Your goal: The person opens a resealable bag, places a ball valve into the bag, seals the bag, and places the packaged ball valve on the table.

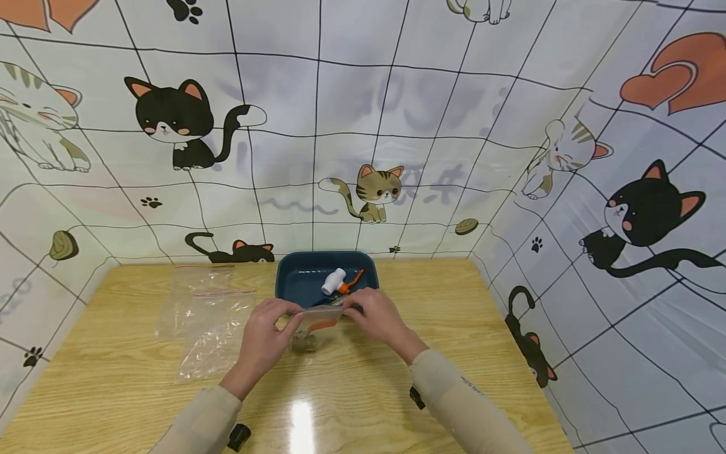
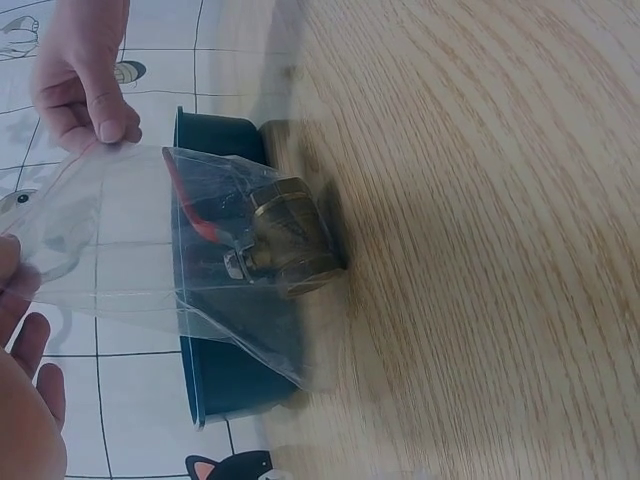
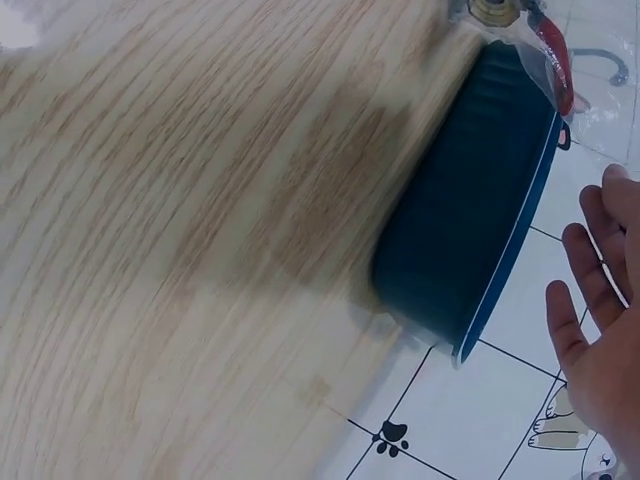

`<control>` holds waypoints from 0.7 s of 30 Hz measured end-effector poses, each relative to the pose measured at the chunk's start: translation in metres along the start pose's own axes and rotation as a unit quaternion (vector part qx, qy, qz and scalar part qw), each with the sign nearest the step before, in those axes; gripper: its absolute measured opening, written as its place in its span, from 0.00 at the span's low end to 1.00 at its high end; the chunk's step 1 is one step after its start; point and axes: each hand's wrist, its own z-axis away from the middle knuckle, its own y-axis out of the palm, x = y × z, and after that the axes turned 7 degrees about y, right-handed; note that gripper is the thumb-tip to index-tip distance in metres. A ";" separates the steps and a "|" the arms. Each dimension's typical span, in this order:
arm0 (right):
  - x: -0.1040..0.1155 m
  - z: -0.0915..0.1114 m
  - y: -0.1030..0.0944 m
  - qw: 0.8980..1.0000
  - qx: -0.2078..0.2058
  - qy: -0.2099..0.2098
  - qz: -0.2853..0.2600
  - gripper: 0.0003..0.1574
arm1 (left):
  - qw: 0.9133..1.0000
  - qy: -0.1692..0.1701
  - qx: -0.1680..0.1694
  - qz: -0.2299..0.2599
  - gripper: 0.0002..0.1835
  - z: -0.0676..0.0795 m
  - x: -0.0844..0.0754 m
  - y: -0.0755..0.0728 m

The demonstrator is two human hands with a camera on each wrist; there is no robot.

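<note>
Sleeves [image 1: 462,403] hung over a table [image 1: 368,403] by cat-print walls [image 1: 289,151], left hand [image 1: 264,335] and right hand [image 1: 379,316] both pinching a bag [image 2: 120,240], brass valve [image 2: 292,228] inside, plus white valve [image 1: 333,282] in the tub [image 1: 290,280].

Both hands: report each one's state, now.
Left hand: pinching a clear plastic bag near its top edge.
Right hand: pinching the same bag's top edge.

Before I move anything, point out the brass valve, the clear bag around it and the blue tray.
Brass valve [image 2: 297,235], left wrist view: on its metal body.
Clear bag [image 2: 125,225], left wrist view: on its bare film.
Blue tray [image 3: 455,205], right wrist view: on its outer wall.
</note>
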 end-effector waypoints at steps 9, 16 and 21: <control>0.009 -0.004 0.002 0.999 -0.010 -0.024 0.019 0.14 | 1.000 0.006 -0.002 -0.001 0.04 0.000 -0.001 0.002; 0.040 -0.018 0.001 0.985 -0.069 -0.157 -0.020 0.08 | 1.000 0.011 -0.002 -0.006 0.04 -0.001 -0.003 0.004; 0.051 -0.019 0.001 0.985 -0.070 -0.157 -0.011 0.07 | 1.000 0.005 -0.003 -0.008 0.04 -0.001 -0.004 0.004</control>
